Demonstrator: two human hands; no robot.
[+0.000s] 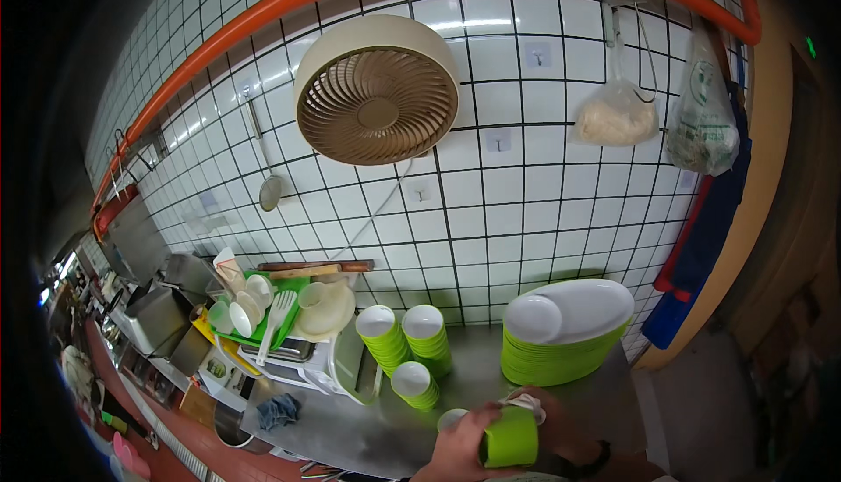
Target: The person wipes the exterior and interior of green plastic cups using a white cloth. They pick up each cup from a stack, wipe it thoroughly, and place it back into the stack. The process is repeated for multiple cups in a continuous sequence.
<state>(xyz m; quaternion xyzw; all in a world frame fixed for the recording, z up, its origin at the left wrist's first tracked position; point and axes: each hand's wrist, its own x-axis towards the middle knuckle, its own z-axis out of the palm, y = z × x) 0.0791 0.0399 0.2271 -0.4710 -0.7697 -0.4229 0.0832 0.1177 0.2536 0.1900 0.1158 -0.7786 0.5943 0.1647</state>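
Observation:
Low in the head view, my left hand (460, 449) grips a green bowl (511, 439) tipped on its side. Beside it, my right hand (548, 410) holds a crumpled white cloth (527, 406) against the bowl's far rim; part of its fingers is hidden. Just behind my left hand shows the pale inside of another bowl (451, 419). Three stacks of green bowls with white insides stand farther back: a left stack (381, 341), a right stack (427, 341) and a shorter front stack (415, 387). Right of them rises a tall pile of green oval plates (565, 350).
These stand on a stainless steel counter (348, 439). A blue-grey rag (278, 411) lies at its left. Beyond are a white rack (315, 367), a green tray (289, 327) with dishes and a white slotted spatula (277, 324). A fan (378, 97) hangs on the tiled wall.

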